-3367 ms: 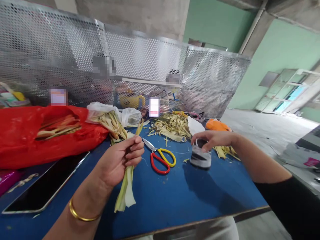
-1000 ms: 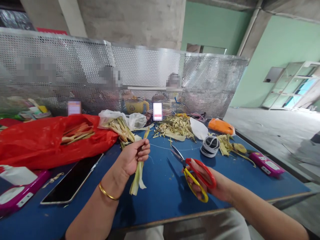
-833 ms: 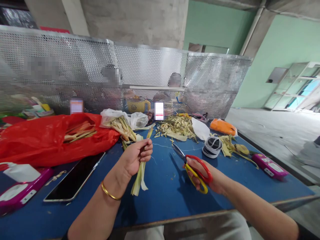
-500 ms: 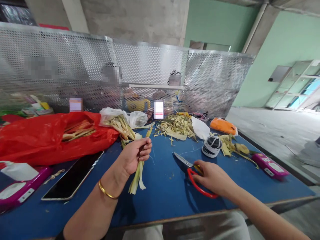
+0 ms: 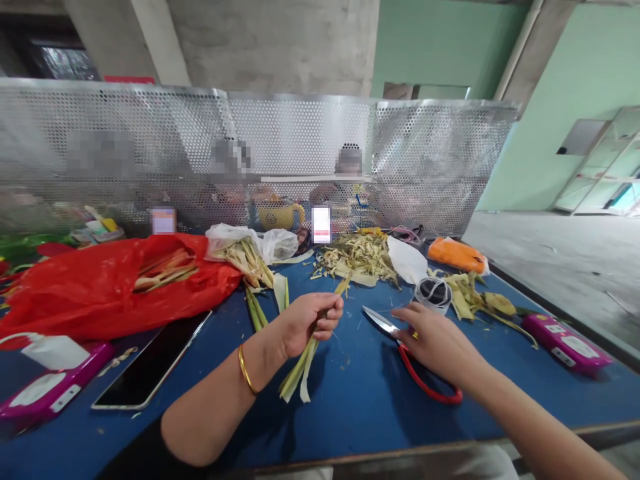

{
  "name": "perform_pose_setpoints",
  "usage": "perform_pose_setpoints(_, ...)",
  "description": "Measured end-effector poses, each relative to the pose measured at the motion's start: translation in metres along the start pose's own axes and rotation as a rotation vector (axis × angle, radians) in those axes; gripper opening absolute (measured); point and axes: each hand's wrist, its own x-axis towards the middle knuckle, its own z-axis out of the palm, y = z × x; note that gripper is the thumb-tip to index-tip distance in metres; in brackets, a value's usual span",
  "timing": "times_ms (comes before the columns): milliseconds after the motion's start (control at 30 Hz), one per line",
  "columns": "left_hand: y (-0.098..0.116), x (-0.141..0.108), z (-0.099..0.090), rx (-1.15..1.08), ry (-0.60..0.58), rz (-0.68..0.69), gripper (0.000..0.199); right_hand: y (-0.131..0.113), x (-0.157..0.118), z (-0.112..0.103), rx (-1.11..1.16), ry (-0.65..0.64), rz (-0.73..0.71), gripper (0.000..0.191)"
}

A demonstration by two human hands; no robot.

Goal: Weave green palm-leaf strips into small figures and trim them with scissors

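Note:
My left hand is closed around a small bundle of pale green corn husk strips. Their narrow tip sticks up past the fingers, and the loose ends hang below. My right hand hovers over the red-handled scissors, its fingers stretched out and apart. The scissors' blades point toward the left hand; part of the handle is hidden under the palm. Just beyond the right fingertips stands a spool of whitish cord, partly covered by the hand. A fine thread trails on the table near the blade tips.
On the blue table lie a red plastic bag with husks, a black phone, a heap of husk scraps, an orange packet and purple packs. A perforated metal screen stands behind, with people beyond it.
My left hand has moved right with the husk strips. My right hand has loosened from the scissors and reached forward toward the cord spool. The view has shifted slightly.

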Motion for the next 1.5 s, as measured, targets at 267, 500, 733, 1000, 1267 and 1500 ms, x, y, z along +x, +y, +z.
perform_pose_setpoints(267, -0.012, 0.002, -0.011, -0.020, 0.052, -0.002, 0.019, -0.045, 0.061, 0.044, 1.193, -0.501, 0.092, 0.030)
perform_pose_setpoints(500, -0.013, 0.006, -0.019, -0.055, 0.054, -0.022, 0.019, -0.032, 0.065, 0.046, 0.936, -0.246, -0.006, 0.023)
perform_pose_setpoints(733, -0.020, 0.007, -0.016, 0.015, 0.137, 0.011, 0.020, -0.022, 0.066, 0.041, 0.687, -0.081, -0.126, 0.021)
perform_pose_setpoints(1000, -0.023, 0.007, -0.018, 0.091, 0.080, -0.034, 0.019, -0.015, 0.069, 0.032, 0.575, 0.072, -0.133, 0.019)
perform_pose_setpoints(1267, -0.022, 0.006, -0.009, 0.336, 0.183, 0.010, 0.023, -0.015, 0.066, 0.026, 0.409, 0.204, -0.208, 0.020)
perform_pose_setpoints(1500, -0.023, 0.003, -0.015, 1.172, 0.221, 0.255, 0.028, -0.021, 0.053, 0.017, 0.226, 0.184, -0.600, 0.015)
